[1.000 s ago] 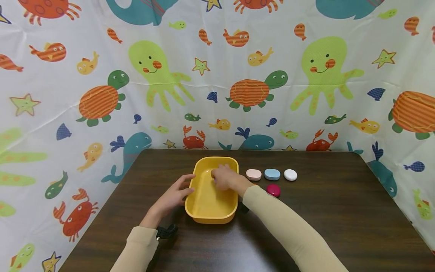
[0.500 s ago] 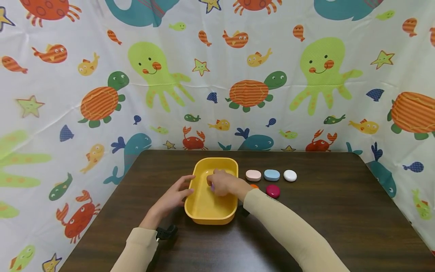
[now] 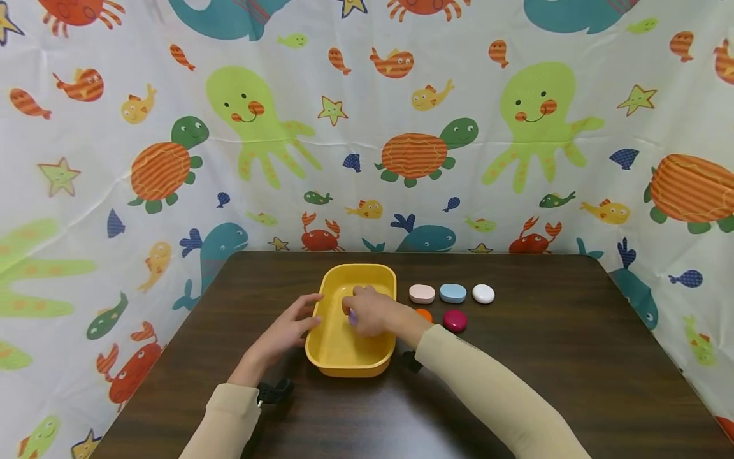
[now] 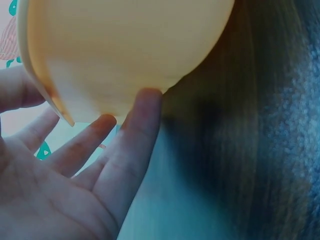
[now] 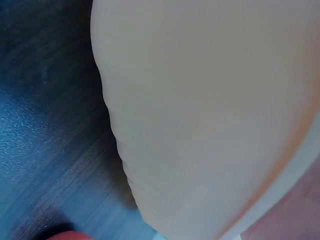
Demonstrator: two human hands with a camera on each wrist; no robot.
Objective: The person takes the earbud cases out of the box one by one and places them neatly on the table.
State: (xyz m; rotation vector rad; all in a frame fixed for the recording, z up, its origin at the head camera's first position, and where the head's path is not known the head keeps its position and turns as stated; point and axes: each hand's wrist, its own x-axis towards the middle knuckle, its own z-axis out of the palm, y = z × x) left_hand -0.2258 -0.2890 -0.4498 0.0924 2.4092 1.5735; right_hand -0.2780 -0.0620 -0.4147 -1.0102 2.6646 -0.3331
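Observation:
A yellow plastic tub (image 3: pixel 350 371) stands on the dark wooden table, and its outer wall (image 4: pixel 120 50) fills the top of the left wrist view. My left hand (image 3: pixel 287 328) lies against the tub's left side, fingers extended, with fingertips (image 4: pixel 149 97) at the wall. Reaching over the right rim, my right hand (image 3: pixel 373 312) is low inside the tub. Its fingers pinch a small purple piece (image 3: pixel 352 317), mostly hidden by the hand. In the right wrist view the tub wall (image 5: pixel 200 110) blocks nearly everything.
Right of the tub lie a pink oval piece (image 3: pixel 421 293), a blue oval piece (image 3: pixel 453 292) and a round white piece (image 3: pixel 483 293). Nearer are a magenta piece (image 3: pixel 455 320) and an orange piece (image 3: pixel 424 314), partly behind the right wrist. A sea-animal curtain (image 3: pixel 367 83) hangs behind.
My right hand has shifted left and slightly nearer inside the tub, showing more of the purple piece and uncovering the orange one. The left hand keeps its place at the tub.

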